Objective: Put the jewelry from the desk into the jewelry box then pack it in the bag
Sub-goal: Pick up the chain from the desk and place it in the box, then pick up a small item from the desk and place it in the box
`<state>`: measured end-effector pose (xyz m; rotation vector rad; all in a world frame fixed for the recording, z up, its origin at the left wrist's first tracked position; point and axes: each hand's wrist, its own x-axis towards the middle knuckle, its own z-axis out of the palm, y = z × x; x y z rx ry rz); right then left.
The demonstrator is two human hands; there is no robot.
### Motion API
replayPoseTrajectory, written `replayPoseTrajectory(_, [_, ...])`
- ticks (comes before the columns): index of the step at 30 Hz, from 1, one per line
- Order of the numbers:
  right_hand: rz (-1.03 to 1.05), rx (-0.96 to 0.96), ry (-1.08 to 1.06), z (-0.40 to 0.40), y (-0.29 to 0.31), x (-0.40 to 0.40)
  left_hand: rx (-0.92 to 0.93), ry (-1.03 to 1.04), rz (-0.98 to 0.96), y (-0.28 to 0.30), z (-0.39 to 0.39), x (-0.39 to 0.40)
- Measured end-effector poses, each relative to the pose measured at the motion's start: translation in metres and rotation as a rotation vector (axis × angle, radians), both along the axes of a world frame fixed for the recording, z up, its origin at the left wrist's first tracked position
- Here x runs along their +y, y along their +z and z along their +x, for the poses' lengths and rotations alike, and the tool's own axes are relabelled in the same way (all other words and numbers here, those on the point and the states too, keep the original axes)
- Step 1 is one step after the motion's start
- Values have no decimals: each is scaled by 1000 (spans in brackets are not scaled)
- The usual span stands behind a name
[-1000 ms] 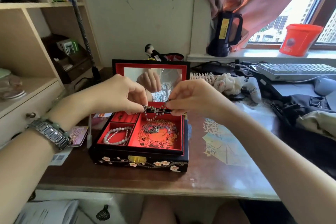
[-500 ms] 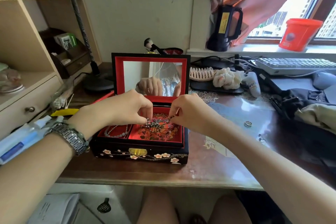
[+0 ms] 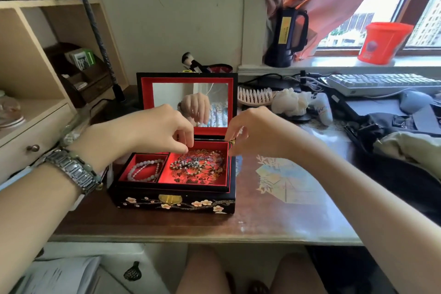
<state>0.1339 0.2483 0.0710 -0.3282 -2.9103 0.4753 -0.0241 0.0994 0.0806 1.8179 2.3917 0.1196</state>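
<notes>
Both hands have lifted and parted since half a second ago, and the dark beaded bracelet (image 3: 194,164) now lies loose in the large right compartment of the jewelry box (image 3: 174,200). Left hand (image 3: 155,131) hovers above the box's back left corner, fingertips (image 3: 185,149) curled downward, grasping nothing, wrist bearing a metal watch (image 3: 71,170). Right hand (image 3: 253,132) hangs over the box's back right corner, fingers loosely bent and empty. A pale bead bracelet (image 3: 144,170) sits in the front left compartment.
</notes>
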Motion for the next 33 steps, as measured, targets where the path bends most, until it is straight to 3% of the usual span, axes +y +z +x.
replayPoseTrajectory(7, [162, 73, -173, 49, 24, 44, 153, -95, 94, 23, 35, 39])
replayPoseTrajectory(11, [279, -20, -266, 80, 22, 67, 209, -219, 107, 18, 58, 81])
replayPoseTrajectory(19, [96, -77, -456, 122, -22, 110, 122, -369, 43, -25, 105, 173])
replayPoseTrajectory(33, [34, -52, -456, 130, -60, 128, -30, -261, 56, -87, 111, 228])
